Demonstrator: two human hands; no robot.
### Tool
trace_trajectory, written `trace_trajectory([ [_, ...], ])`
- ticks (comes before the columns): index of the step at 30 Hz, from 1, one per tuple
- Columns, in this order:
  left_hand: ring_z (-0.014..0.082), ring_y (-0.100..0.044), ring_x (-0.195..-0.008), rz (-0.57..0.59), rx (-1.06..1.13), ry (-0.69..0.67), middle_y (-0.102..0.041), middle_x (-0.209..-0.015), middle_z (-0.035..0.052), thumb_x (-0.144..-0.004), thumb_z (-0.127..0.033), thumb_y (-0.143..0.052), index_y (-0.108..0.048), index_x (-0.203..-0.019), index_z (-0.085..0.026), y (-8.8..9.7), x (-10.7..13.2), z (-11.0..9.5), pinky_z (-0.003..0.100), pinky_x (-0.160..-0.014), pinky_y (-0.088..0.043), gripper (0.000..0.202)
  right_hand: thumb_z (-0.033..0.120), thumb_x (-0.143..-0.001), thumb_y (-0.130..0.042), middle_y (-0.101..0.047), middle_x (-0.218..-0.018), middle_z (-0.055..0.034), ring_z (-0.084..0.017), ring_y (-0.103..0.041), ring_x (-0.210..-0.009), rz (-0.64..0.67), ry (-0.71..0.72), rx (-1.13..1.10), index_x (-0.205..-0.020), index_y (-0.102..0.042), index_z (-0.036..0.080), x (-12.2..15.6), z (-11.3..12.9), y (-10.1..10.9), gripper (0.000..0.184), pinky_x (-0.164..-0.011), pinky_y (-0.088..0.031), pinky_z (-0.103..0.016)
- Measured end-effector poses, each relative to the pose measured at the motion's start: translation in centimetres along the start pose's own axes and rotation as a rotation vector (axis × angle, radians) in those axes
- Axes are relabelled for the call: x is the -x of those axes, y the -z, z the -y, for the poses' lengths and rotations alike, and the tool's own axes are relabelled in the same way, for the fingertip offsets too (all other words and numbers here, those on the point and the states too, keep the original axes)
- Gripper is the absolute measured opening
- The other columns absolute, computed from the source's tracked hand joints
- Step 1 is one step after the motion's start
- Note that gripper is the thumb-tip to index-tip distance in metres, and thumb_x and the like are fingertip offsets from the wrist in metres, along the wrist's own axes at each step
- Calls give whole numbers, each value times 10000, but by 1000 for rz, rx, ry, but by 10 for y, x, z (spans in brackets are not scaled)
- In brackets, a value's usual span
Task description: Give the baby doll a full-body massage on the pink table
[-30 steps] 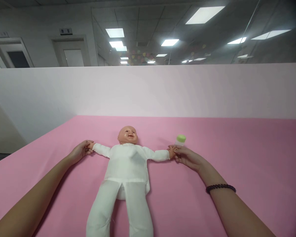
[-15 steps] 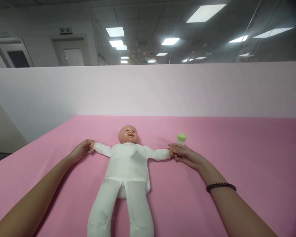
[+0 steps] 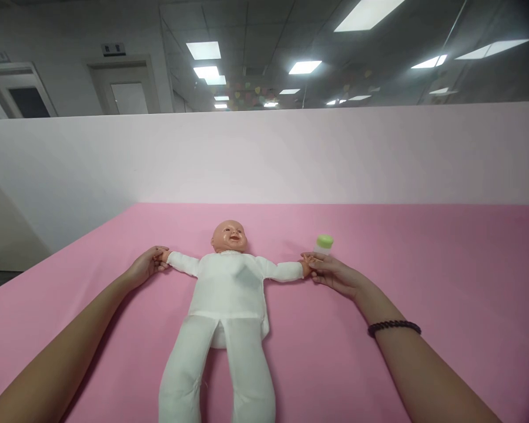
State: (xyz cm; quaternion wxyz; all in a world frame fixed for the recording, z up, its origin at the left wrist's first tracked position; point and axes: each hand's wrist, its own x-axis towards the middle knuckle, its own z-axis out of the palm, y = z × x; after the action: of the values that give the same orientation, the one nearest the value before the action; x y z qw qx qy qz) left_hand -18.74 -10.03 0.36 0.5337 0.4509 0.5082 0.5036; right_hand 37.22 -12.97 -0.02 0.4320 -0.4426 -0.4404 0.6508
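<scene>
A baby doll [image 3: 230,288] in white cloth lies on its back on the pink surface [image 3: 379,264], its arms stretched out to both sides. My left hand [image 3: 146,267] is closed around the doll's hand at the left. On the other side, my right hand [image 3: 332,275] pinches the doll's other hand between thumb and fingers. Just behind my right fingers stands a small clear container with a green cap [image 3: 324,241]; its lower part is hidden by that hand. A black bracelet [image 3: 394,328] circles my right wrist.
A low white partition [image 3: 291,158] runs along the far edge of the pink surface. Beyond it are doors [image 3: 126,88] at the left and lit ceiling panels [image 3: 305,67]. The pink surface's left edge slants toward me.
The view has tipped slightly, so the scene sits a little higher in the picture. Both hands keep their hold on the doll's hands, and the doll lies as before.
</scene>
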Motion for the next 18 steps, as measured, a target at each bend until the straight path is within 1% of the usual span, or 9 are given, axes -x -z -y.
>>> trace_trajectory([
  [7, 160, -624, -576, -18, 8, 19, -660, -707, 53, -791, -261, -604, -614, -957, -144, -5, 3, -4, 269, -587, -554, 203, 252, -757, -842, -662, -934, -49, -101, -606, -655, 9, 1, 11, -1163, -646, 196, -1, 0, 2, 455, -624, -582, -223],
  [18, 159, -627, -583, -28, -1, 18, -656, -714, 51, -846, -237, -545, -607, -972, -137, -8, 6, -6, 265, -590, -545, 172, 263, -765, -842, -664, -936, -55, -107, -623, -674, 29, 10, 13, -1175, -635, 188, -2, -2, 3, 466, -629, -580, -214],
])
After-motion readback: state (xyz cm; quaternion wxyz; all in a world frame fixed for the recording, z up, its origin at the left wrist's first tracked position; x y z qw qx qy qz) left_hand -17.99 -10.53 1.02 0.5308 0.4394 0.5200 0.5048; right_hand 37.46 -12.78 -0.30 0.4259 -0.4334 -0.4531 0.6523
